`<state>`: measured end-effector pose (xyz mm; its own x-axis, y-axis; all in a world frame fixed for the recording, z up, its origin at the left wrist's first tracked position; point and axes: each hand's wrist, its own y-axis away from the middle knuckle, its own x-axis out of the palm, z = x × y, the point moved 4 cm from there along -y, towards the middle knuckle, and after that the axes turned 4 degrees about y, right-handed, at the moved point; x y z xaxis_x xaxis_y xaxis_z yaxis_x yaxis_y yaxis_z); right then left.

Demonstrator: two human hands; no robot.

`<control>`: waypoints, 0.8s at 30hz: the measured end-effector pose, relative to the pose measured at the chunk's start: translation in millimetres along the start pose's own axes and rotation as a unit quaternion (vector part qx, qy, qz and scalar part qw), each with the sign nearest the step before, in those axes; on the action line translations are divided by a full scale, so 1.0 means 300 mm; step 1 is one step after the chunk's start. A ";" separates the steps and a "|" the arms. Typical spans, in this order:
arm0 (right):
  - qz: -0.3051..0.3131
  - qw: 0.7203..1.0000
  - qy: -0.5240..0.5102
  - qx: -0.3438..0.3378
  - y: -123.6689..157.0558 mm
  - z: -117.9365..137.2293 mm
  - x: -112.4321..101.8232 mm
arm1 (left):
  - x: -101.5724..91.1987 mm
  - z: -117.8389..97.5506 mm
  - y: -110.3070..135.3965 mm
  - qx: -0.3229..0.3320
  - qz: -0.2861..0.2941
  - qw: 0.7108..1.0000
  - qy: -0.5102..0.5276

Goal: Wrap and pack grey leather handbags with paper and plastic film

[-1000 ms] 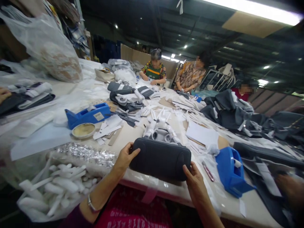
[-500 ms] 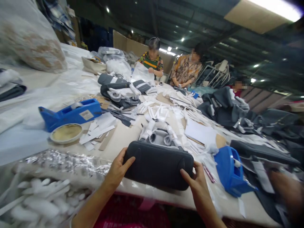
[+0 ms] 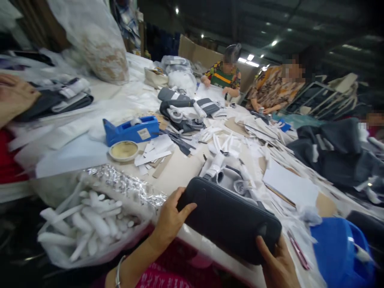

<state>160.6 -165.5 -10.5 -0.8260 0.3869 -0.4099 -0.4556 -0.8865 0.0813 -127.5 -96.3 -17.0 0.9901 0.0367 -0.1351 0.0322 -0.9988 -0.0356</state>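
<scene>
A dark handbag [image 3: 228,220] with its base or side facing me is held at the table's front edge. My left hand [image 3: 171,218] grips its left end, thumb on the near face and fingers behind. At the right end my right hand [image 3: 277,256] holds it the same way, its fingers partly hidden behind the bag. White-wrapped handles [image 3: 217,168] stick out from the bag's far side, over the tabletop. Just right of the bag lies a slim pink tool [image 3: 298,250], its kind unclear.
A blue tape dispenser [image 3: 132,130] stands left beside a round dish [image 3: 123,151]; another blue dispenser [image 3: 339,252] is at right. White foam rods [image 3: 96,220] fill a bag below left. Dark bags [image 3: 183,116] and paper scraps cover the table. Co-workers stand beyond; another person's hand [image 3: 15,98] is far left.
My view has swung left, so the scene sits further right. The handbag stays between both hands and now tilts down to the right. A co-worker's hand has come into view at left.
</scene>
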 end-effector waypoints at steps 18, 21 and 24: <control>0.084 0.837 0.391 -0.374 -0.059 0.455 0.384 | -0.116 0.019 0.009 0.041 -0.003 0.995 0.094; 0.051 0.848 0.387 -0.359 -0.046 0.449 0.361 | -0.102 0.028 0.011 0.027 0.029 0.995 0.086; 0.034 0.856 0.387 -0.340 -0.036 0.453 0.344 | -0.085 0.028 0.011 0.023 0.061 0.993 0.097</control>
<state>35.1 -81.5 69.8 -0.2544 0.2780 -0.9263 0.1009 -0.9449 -0.3114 -153.9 -100.4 -22.0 0.9941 -0.0951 0.0513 -0.0911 -0.9929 -0.0759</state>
